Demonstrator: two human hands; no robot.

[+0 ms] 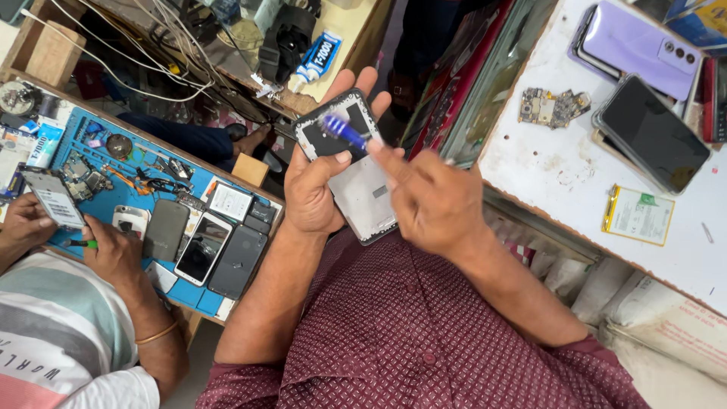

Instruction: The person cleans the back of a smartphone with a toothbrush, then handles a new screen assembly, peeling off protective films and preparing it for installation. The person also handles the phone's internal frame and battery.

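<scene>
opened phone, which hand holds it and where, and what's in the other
Left hand cradles the opened grey phone frame from behind, thumb on its face; right hand pinches a blue-handled tool by its handle.

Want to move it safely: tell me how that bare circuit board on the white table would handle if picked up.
The circuit board looks thin and flat, so probably light and stiff. Its exposed components and ragged outline suggest it is fragile and best gripped by the edges. Lying flat on the white table, it should slide rather than roll.

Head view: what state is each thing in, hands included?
Left hand: holds the phone frame.
Phone frame: opened, insides up, tilted.
Right hand: pinches a blue tool.
Blue tool: tip on the frame.
Circuit board: loose on white table.
Purple phone: face down.
</scene>
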